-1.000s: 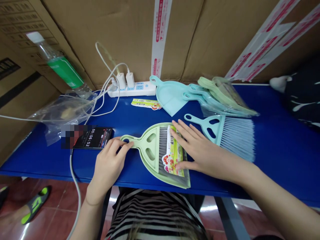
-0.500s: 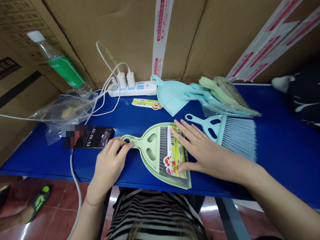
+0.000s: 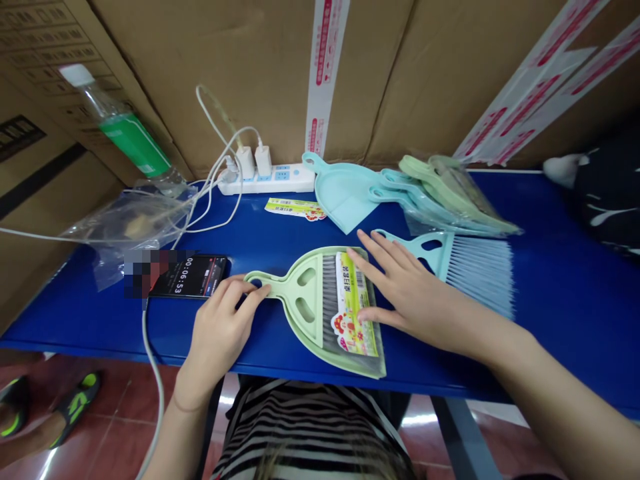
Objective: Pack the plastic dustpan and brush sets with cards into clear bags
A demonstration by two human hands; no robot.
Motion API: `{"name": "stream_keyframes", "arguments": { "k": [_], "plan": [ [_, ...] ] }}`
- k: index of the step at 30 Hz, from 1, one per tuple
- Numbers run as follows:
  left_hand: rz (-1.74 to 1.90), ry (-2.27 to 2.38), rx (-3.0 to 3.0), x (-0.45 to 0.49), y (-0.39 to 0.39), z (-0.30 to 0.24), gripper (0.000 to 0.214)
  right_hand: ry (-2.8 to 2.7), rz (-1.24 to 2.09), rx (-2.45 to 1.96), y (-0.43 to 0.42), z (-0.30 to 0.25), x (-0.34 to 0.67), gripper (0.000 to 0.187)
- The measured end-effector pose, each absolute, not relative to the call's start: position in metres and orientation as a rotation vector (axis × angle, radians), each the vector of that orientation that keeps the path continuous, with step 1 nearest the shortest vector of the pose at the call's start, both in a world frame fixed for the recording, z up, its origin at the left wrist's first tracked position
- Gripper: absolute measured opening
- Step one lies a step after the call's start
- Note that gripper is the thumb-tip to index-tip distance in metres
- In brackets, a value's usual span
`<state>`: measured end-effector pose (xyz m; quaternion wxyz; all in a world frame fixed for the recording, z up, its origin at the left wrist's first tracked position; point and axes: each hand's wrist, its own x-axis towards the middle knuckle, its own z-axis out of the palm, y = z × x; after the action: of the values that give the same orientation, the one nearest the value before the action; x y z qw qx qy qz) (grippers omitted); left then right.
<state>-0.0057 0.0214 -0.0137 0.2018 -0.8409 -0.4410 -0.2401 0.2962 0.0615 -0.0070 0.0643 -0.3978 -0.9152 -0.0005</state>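
A green dustpan [image 3: 295, 337] lies on the blue table with a green hand brush [image 3: 312, 287] nested in it, handles pointing left. My left hand [image 3: 225, 317] pinches the stacked handle ends between thumb and fingers. Across the grey bristles lies a printed label card [image 3: 354, 300], yellow and white with a red cartoon figure. My right hand [image 3: 405, 290] is spread over the card's right edge, fingers apart, thumb near the card; whether it touches is hard to tell. Partly behind that hand lies a blue hand brush [image 3: 475, 267] with pale bristles.
A blue dustpan [image 3: 345, 190] and bagged dustpan sets [image 3: 450, 193] lie at the back. A power strip [image 3: 280, 179], another label card [image 3: 293, 207], a phone [image 3: 193, 275], a plastic bag [image 3: 125, 220] and a tilted bottle [image 3: 135, 143] are also there. Cardboard boxes [image 3: 250, 60] stand behind.
My right hand has shifted slightly up and right across the card, covering more of the blue brush's handle. The left hand keeps its pinch on the green handles. Another person's foot shows more at lower left.
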Motion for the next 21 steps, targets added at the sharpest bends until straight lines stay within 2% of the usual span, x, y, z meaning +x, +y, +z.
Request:
{"name": "stream_keyframes", "arguments": {
  "k": [16,21],
  "plan": [
    [-0.785,-1.069,-2.498,-0.006,0.018,-0.014,0.022,-2.674,-0.155,-1.195,0.082,0.000,0.295,0.054],
    [-0.814,-1.062,-2.537,-0.003,0.016,-0.010,0.011,-2.686,-0.170,-1.236,0.087,-0.001,0.292,0.045]
  ]
}}
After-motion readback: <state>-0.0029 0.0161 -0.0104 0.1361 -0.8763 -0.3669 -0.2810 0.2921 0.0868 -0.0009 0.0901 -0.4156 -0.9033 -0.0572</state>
